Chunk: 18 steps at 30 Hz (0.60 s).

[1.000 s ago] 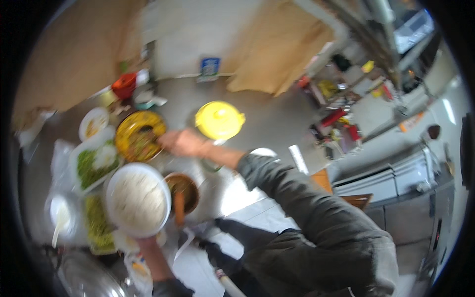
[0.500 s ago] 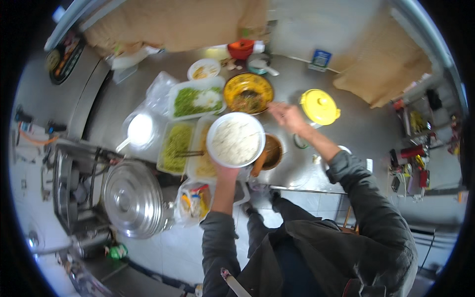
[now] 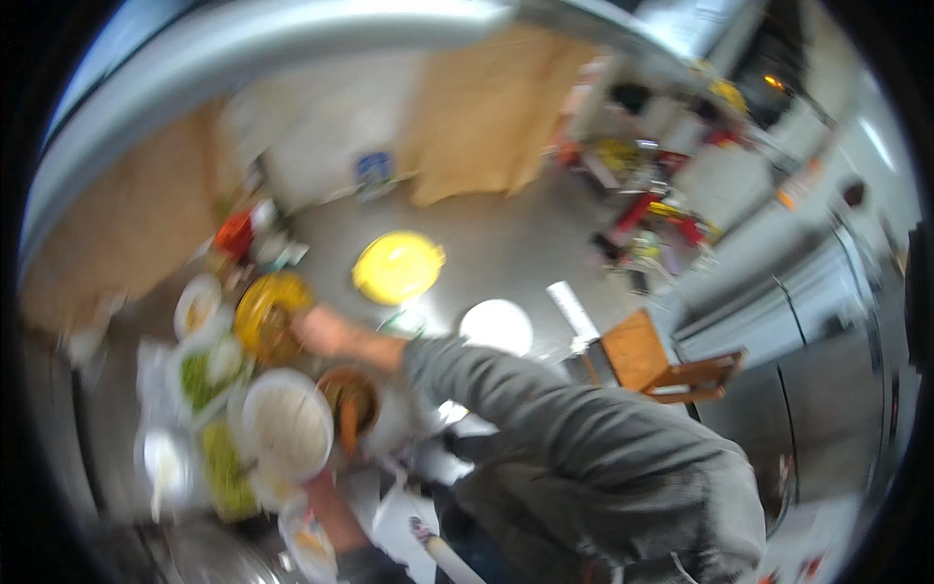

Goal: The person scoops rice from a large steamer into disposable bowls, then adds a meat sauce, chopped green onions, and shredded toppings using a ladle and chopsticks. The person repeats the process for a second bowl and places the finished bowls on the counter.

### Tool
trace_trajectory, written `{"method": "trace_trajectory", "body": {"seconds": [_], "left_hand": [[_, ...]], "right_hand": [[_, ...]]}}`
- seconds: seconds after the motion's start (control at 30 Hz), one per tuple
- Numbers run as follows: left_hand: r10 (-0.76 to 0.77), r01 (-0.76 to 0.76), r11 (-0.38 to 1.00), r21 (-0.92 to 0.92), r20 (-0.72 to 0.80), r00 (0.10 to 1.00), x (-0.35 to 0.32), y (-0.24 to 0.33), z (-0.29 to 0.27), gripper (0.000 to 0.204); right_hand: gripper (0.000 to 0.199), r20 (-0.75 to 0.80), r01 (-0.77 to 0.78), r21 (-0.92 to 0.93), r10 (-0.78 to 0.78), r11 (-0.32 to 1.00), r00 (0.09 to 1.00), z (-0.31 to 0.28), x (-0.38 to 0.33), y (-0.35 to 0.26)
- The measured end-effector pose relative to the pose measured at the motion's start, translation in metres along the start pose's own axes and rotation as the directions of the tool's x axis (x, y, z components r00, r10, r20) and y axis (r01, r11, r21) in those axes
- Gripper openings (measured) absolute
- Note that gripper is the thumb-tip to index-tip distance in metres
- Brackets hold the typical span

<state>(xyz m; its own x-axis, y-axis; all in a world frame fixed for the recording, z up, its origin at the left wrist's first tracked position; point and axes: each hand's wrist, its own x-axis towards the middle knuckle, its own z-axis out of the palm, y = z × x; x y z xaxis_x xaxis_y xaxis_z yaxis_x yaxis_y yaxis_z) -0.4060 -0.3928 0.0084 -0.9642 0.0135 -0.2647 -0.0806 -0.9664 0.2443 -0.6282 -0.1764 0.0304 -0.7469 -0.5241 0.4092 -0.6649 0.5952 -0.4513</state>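
Since the earlier frame, view swung right | left hand [image 3: 292,479] grips white rice bowl [image 3: 287,424] from beneath | right hand [image 3: 313,329] at yellow bowl [image 3: 265,313], grip blurred, cannot tell

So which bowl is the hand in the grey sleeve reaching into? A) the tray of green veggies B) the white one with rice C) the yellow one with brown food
C: the right hand lies at the rim of the yellow bowl; the left hand holds the white bowl from below.
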Motion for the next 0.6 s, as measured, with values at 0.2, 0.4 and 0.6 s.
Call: {"method": "trace_trajectory", "body": {"seconds": [0.2, 0.4, 0.6], "left_hand": [[0.145, -0.145, 0.989, -0.041, 0.011, 0.989, -0.025, 0.013, -0.002, 0.068], [0.083, -0.080, 0.986, -0.148, 0.013, 0.996, -0.013, 0.001, 0.026, 0.068], [0.168, -0.167, 0.979, -0.113, 0.006, 0.986, 0.004, -0.006, 0.026, 0.066]], "right_hand": [[0.033, 0.091, -0.065, 0.156, 0.051, 0.986, 0.995, -0.029, -0.007, -0.050], [0.032, 0.062, 0.045, 0.098, -0.052, 0.994, 0.997, -0.031, -0.004, -0.020], [0.026, 0.081, -0.122, 0.094, 0.115, 0.988, 0.990, -0.027, 0.018, -0.009]]}}
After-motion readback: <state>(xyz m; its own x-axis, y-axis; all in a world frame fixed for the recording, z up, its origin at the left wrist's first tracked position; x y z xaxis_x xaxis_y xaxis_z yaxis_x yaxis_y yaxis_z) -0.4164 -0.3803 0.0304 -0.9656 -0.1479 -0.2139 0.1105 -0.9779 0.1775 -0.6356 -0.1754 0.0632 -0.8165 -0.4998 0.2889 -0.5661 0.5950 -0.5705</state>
